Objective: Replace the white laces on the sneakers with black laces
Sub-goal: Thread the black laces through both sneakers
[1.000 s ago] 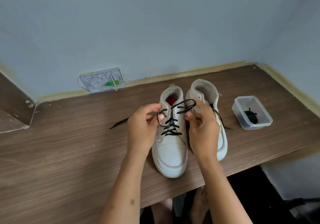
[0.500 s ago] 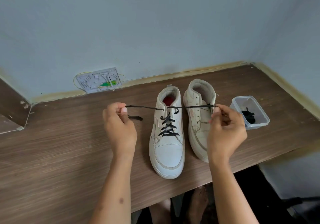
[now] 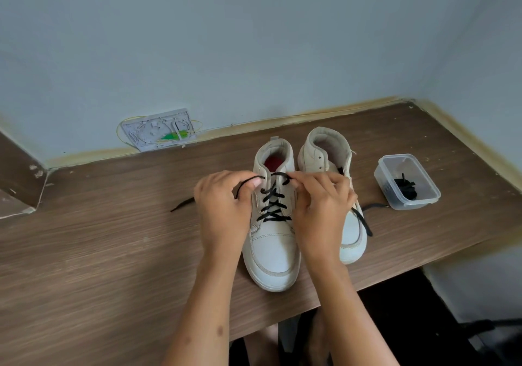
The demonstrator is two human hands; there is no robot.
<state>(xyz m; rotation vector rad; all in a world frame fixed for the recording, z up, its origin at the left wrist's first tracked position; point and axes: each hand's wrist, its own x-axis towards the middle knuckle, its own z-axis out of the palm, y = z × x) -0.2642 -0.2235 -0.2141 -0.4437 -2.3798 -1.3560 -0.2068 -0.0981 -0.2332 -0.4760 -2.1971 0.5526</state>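
Left hand (image 3: 223, 204) and right hand (image 3: 320, 204) both pinching the black lace (image 3: 274, 207) on the white sneaker (image 3: 272, 249) between them.

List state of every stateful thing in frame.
left sneaker: upright, black-laced, untied
black lace: ends pinched at top
left hand: pinching lace
right hand: pinching lace
right sneaker: upright, eyelets empty
plastic container: lidless, black lace inside
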